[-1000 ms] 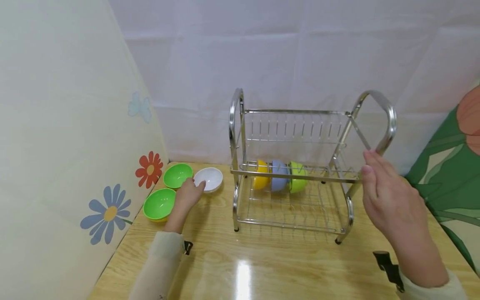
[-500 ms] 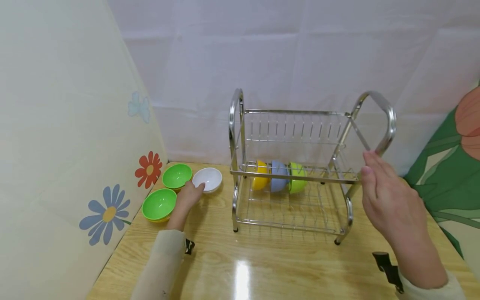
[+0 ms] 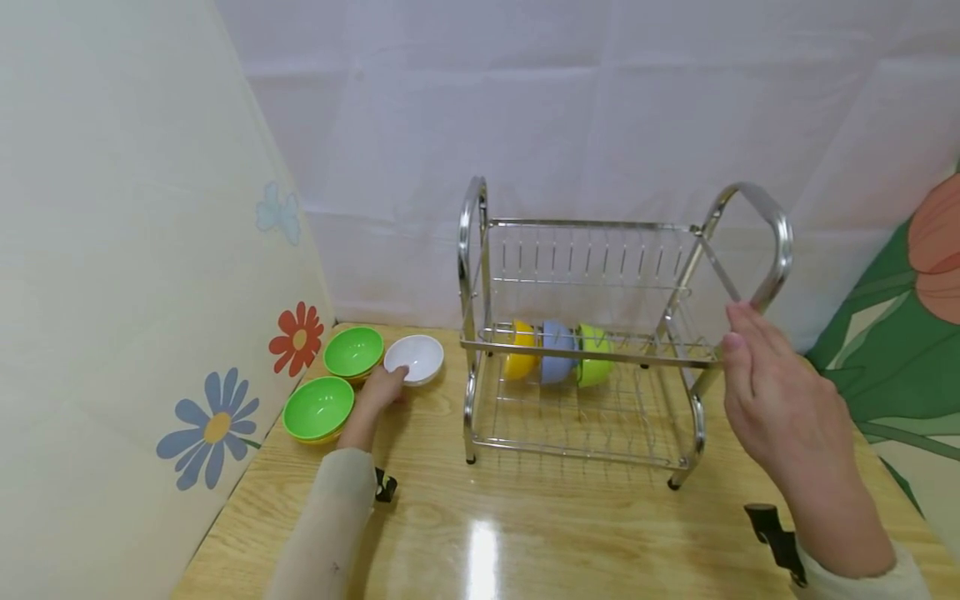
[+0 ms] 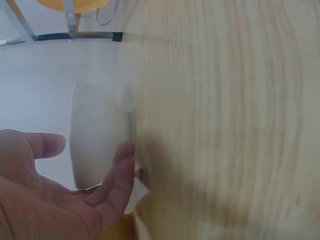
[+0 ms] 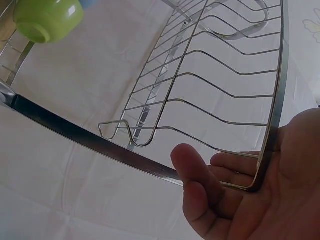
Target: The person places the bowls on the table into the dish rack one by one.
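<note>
A small white bowl (image 3: pixel 420 357) stands upright on the table at the left rear. My left hand (image 3: pixel 381 390) holds it at the near side, thumb over the rim and fingers curled against its outer wall, as the left wrist view shows on the bowl (image 4: pixel 97 135). Beside that hand sit two green bowls (image 3: pixel 354 351), each on top of something yellow. My right hand (image 3: pixel 787 408) grips the right front corner of the metal dish rack (image 3: pixel 645 357). In the right wrist view, the fingers (image 5: pixel 192 165) wrap round the frame at the corner.
On the rack's lower tier, a yellow bowl (image 3: pixel 521 364), a blue bowl (image 3: pixel 557 365) and a lime green bowl (image 3: pixel 595 369) stand on edge in a row. White cloth (image 3: pixel 405 150) hangs behind. A flower-printed panel (image 3: pixel 135 292) borders the table on the left.
My left fingers have slipped from the bowl's left side down to its near side and lower wall. The white bowl has barely moved. My right hand keeps its grip on the rack.
</note>
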Demonstrator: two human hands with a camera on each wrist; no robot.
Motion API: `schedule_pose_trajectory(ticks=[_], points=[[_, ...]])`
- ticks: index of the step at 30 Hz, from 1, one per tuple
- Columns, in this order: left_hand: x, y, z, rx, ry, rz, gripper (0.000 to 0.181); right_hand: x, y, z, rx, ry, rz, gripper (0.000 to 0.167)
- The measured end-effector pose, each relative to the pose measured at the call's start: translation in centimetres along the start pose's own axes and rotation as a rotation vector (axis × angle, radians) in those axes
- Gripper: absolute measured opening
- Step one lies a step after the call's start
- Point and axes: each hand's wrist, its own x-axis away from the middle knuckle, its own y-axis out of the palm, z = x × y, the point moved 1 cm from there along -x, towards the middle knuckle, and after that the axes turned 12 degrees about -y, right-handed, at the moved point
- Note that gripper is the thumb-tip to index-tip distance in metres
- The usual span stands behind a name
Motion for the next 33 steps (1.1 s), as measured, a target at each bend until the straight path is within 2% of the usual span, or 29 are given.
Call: schedule_pose_trajectory(ticks=[4,7,12,18,23,30,33], points=[[-0.8,0.4,-0.3,0.188,-0.063,-0.081,0.064,0.0,0.0,0.0,-0.002,0.002,-0.003,0.053],[-1.3,0.6,-0.4,0.288,-0.104,-0.110,0.064,0.0,0.0,0.0,-0.004,-0.002,0.004,0.053],[-1.8,1.1,-0.6,0.391,-0.110,-0.124,0.062,0.0,0.1,0.0,-0.002,-0.006,0.017,0.053],[-1.8,1.5,-0.2,0.443,-0.065,-0.147,0.063,0.0,0.1,0.0,0.004,-0.017,0.038,0.052],[-1.2,1.3,0.1,0.464,-0.072,-0.144,0.062,0.0,0.1,-0.1,0.008,-0.018,0.038,0.052],[-0.4,0.9,0.4,0.475,0.001,-0.172,0.065,0.0,0.1,0.0,0.004,-0.014,0.032,0.053],[0.0,0.6,0.4,0.478,0.007,-0.187,0.066,0.0,0.1,0.0,0.003,-0.012,0.028,0.053]])
